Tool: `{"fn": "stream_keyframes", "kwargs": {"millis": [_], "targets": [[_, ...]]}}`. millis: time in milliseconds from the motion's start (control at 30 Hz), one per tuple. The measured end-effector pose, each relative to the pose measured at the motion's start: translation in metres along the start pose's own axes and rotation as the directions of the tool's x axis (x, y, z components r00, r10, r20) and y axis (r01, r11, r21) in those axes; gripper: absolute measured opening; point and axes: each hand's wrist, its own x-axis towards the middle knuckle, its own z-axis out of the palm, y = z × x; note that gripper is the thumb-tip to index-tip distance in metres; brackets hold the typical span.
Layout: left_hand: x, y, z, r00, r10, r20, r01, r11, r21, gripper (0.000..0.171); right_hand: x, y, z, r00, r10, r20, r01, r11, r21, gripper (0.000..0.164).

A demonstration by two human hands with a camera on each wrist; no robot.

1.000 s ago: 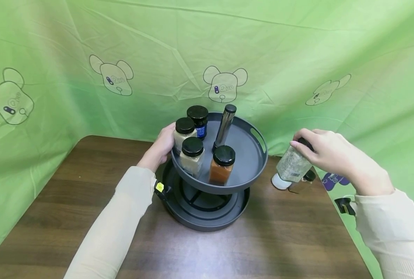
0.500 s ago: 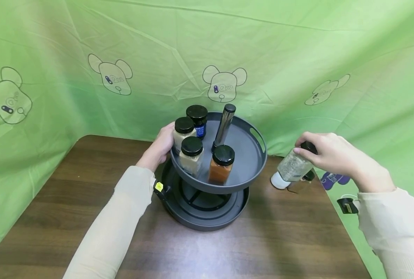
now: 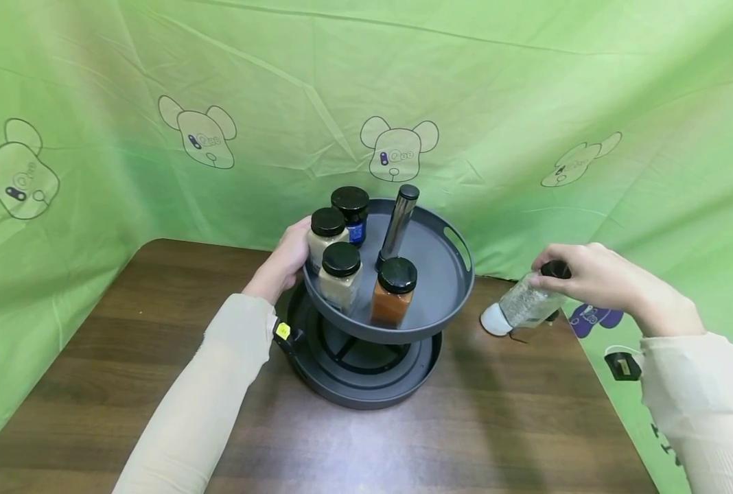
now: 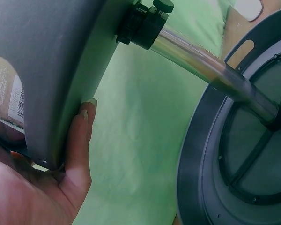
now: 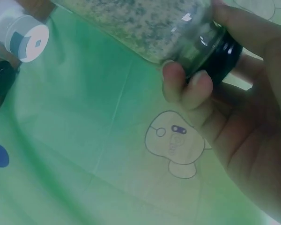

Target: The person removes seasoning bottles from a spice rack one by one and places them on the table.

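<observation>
At the middle of the head view stands a grey two-tier turntable rack, its upper tray [image 3: 437, 295] tilted over the lower tray [image 3: 366, 394]. My left hand [image 3: 287, 259] grips the upper tray's left rim; in the left wrist view the fingers [image 4: 79, 145] curl around its edge. On that tray are two cream-powder jars [image 3: 338, 288], an orange spice jar [image 3: 391, 305] and a dark jar with a blue label [image 3: 355, 230]. Off to the right, my right hand [image 3: 610, 278] holds a tilted clear jar of speckled green-white seasoning [image 3: 530, 302] near its black lid.
A white-capped bottle [image 3: 495, 320] is on the table just left of the held jar. Another dark-capped container [image 5: 2, 79] sits beside it, mostly hidden in the head view. A metal post [image 3: 397, 226] rises from the upper tray. Green cloth hangs behind the table.
My right hand has shifted right and slightly down with the seasoning jar, now covering more of the dark-capped container behind. My left hand and the rack have stayed in place.
</observation>
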Motion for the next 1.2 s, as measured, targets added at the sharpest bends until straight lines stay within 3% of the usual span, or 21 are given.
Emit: {"fn": "stream_keyframes", "kwargs": {"millis": [400,600,967,1200], "targets": [[0.0,0.001,-0.001,1.0,0.01,-0.004,-0.01,1.0,-0.01,0.034,0.0,0.007,0.004,0.997,0.04,0.065,-0.044,0.997,0.058,0.025],[-0.001,0.001,0.0,1.0,0.014,-0.008,-0.014,1.0,-0.005,0.034,0.003,0.009,0.011,0.993,0.07,0.095,-0.074,0.997,0.038,0.02],[0.0,-0.002,0.0,1.0,0.003,-0.005,-0.003,1.0,-0.008,0.033,0.007,0.023,0.025,0.977,0.089,0.196,-0.117,0.983,0.139,0.024],[0.001,-0.002,0.001,1.0,0.003,-0.006,-0.003,1.0,-0.011,0.032,0.009,0.029,0.035,0.97,0.097,0.223,-0.133,0.98,0.15,0.024]]}}
